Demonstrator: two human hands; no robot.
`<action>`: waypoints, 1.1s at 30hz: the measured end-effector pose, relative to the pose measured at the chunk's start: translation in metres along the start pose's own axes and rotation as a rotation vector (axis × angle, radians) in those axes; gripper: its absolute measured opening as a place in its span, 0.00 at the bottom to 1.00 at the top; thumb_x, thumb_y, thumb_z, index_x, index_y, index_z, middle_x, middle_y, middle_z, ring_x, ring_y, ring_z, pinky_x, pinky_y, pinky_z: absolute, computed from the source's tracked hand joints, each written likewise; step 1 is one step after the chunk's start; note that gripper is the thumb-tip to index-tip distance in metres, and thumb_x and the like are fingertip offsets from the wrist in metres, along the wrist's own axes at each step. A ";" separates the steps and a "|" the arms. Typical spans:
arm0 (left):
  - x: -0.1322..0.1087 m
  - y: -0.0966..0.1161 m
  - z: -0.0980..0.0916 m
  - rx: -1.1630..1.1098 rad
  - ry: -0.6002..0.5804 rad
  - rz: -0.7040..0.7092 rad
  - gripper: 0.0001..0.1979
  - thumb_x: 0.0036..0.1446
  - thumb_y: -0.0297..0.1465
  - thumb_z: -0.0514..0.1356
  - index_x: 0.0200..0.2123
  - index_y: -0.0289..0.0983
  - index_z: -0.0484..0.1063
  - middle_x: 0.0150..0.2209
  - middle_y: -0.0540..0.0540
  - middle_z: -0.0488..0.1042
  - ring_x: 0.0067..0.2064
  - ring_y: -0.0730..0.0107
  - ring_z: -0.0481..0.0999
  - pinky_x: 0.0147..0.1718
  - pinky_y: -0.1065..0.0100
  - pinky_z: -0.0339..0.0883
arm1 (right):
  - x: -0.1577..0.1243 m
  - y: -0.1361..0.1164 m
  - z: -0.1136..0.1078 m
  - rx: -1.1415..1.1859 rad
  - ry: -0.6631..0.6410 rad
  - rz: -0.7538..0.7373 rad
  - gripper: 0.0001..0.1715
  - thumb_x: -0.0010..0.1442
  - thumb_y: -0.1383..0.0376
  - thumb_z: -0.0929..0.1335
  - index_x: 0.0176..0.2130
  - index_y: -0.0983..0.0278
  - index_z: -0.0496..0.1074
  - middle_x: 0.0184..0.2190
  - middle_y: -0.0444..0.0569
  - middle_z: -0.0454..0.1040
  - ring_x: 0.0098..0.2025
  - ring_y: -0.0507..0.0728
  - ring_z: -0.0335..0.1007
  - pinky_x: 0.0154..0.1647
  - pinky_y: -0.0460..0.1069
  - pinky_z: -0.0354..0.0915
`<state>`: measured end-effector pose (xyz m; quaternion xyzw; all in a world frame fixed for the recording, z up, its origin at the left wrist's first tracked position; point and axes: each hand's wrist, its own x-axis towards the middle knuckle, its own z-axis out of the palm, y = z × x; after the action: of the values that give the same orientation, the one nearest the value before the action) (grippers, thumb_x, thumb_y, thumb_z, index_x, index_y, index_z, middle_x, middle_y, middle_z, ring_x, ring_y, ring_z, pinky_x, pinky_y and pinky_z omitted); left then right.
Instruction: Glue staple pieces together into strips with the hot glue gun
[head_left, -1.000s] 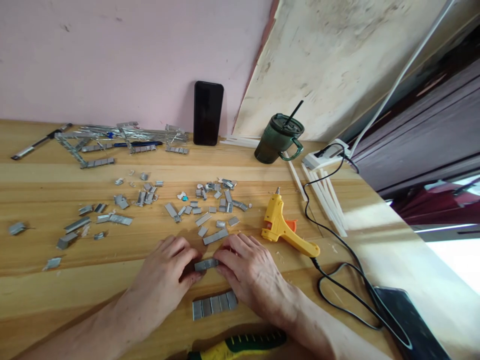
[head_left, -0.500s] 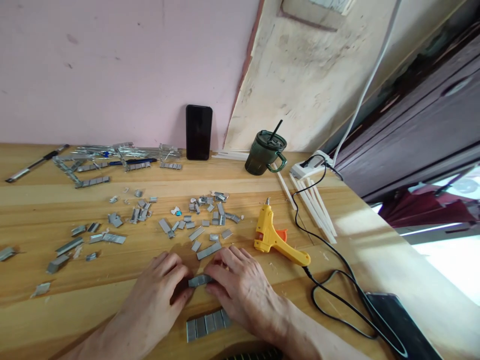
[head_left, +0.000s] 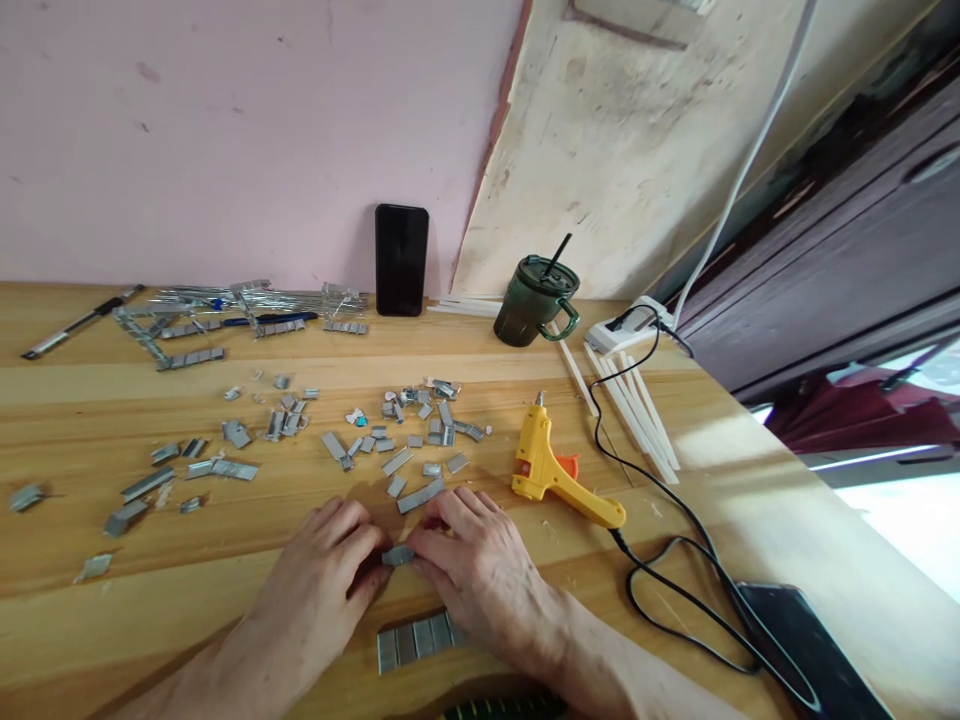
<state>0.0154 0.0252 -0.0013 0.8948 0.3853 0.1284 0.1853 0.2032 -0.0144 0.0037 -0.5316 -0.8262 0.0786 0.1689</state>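
Observation:
Between my two hands is a short grey metal strip (head_left: 398,555), held at both ends just above the wooden table. My left hand (head_left: 330,560) is closed, its thumb and forefinger pinching the strip's left end. At the other end, my right hand (head_left: 476,565) pinches it with curled fingers. Close below the hands lies a flat row of grey metal segments (head_left: 416,642), its right end hidden under my right hand. A longer loose metal strip (head_left: 421,496) rests just beyond my right fingertips. Several small grey metal pieces (head_left: 397,461) are scattered farther back.
A yellow glue gun (head_left: 559,475) lies to the right, its black cord looping past a dark phone (head_left: 806,650). White glue sticks (head_left: 634,415), a power strip (head_left: 628,325) and a green mug (head_left: 534,300) stand behind. Another phone (head_left: 401,260) leans on the wall. Wire-and-metal frames (head_left: 195,357) are at back left.
Less of the strip shows between my fingers, and it has tilted slightly. Both hands stay closed on it in nearly the same place. The camera view has shifted a little.

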 end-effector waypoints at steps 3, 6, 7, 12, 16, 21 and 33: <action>0.000 0.001 -0.002 -0.003 -0.009 0.002 0.06 0.54 0.21 0.59 0.29 0.36 0.73 0.31 0.46 0.72 0.35 0.60 0.73 0.34 0.59 0.71 | 0.001 0.001 0.000 -0.006 0.000 -0.015 0.05 0.55 0.69 0.69 0.34 0.60 0.76 0.34 0.48 0.71 0.36 0.56 0.65 0.35 0.49 0.62; 0.000 0.002 -0.002 -0.003 -0.029 -0.013 0.07 0.54 0.21 0.58 0.30 0.36 0.74 0.31 0.45 0.73 0.36 0.59 0.73 0.34 0.58 0.71 | 0.002 0.001 0.000 -0.005 -0.003 -0.018 0.05 0.55 0.69 0.70 0.34 0.60 0.75 0.33 0.48 0.71 0.36 0.56 0.65 0.35 0.49 0.62; 0.000 0.002 -0.002 -0.001 -0.036 -0.017 0.07 0.54 0.21 0.58 0.30 0.36 0.74 0.31 0.45 0.73 0.36 0.58 0.73 0.34 0.58 0.71 | 0.002 0.001 0.000 -0.004 -0.002 -0.019 0.05 0.55 0.69 0.70 0.34 0.60 0.75 0.33 0.48 0.71 0.36 0.56 0.65 0.35 0.49 0.62; 0.000 0.002 0.000 -0.009 -0.018 -0.005 0.06 0.54 0.21 0.58 0.30 0.36 0.74 0.31 0.45 0.73 0.36 0.57 0.73 0.34 0.55 0.71 | 0.002 0.001 0.000 -0.007 0.016 -0.028 0.05 0.55 0.70 0.70 0.33 0.60 0.75 0.33 0.47 0.71 0.35 0.56 0.65 0.34 0.49 0.62; -0.002 0.000 0.002 -0.043 0.016 0.003 0.07 0.53 0.21 0.58 0.29 0.37 0.73 0.31 0.46 0.72 0.35 0.59 0.72 0.34 0.58 0.70 | 0.002 0.000 -0.001 0.002 0.025 -0.030 0.07 0.55 0.70 0.70 0.35 0.60 0.75 0.33 0.47 0.72 0.35 0.56 0.65 0.34 0.50 0.62; -0.003 -0.006 0.006 -0.080 0.067 0.017 0.07 0.52 0.21 0.60 0.29 0.39 0.73 0.30 0.49 0.72 0.34 0.63 0.73 0.33 0.64 0.71 | 0.002 0.001 -0.001 0.039 -0.006 0.002 0.06 0.53 0.69 0.72 0.34 0.61 0.76 0.33 0.48 0.73 0.36 0.57 0.67 0.36 0.50 0.64; -0.030 -0.003 -0.006 -0.226 0.428 0.182 0.08 0.60 0.37 0.56 0.30 0.43 0.72 0.29 0.49 0.76 0.30 0.65 0.76 0.30 0.66 0.72 | -0.012 -0.013 -0.014 0.304 0.346 -0.181 0.11 0.63 0.68 0.62 0.32 0.63 0.72 0.26 0.47 0.74 0.28 0.54 0.68 0.30 0.49 0.67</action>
<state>-0.0094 0.0064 0.0005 0.8519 0.3171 0.3731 0.1860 0.2016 -0.0319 0.0188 -0.4296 -0.8080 0.0943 0.3921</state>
